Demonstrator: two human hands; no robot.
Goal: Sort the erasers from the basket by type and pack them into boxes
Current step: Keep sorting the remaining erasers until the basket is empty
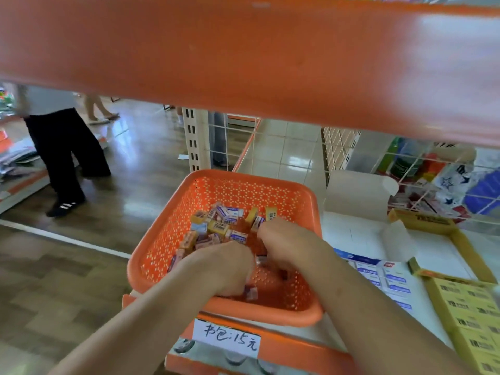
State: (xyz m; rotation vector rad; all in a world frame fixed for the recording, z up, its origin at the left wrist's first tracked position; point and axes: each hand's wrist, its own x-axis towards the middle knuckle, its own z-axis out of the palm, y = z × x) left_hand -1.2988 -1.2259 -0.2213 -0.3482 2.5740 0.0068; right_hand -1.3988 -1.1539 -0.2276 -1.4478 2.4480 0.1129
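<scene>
Both hands are sunk in the basket point(151, 255), side by side and nearly touching. The left hand point(224, 266) sits toward 6 o'clock and the right hand point(286, 239) toward 3 o'clock. Their fingers curl down among the erasers point(221, 223), and I cannot tell whether either holds any. The loose pile lies from the middle toward 12 o'clock. At 3 o'clock of the basket is an open white box point(359, 234), and at 4 o'clock a yellow box point(473, 320), both part-filled. A price label point(230, 338) hangs at 6 o'clock.
</scene>
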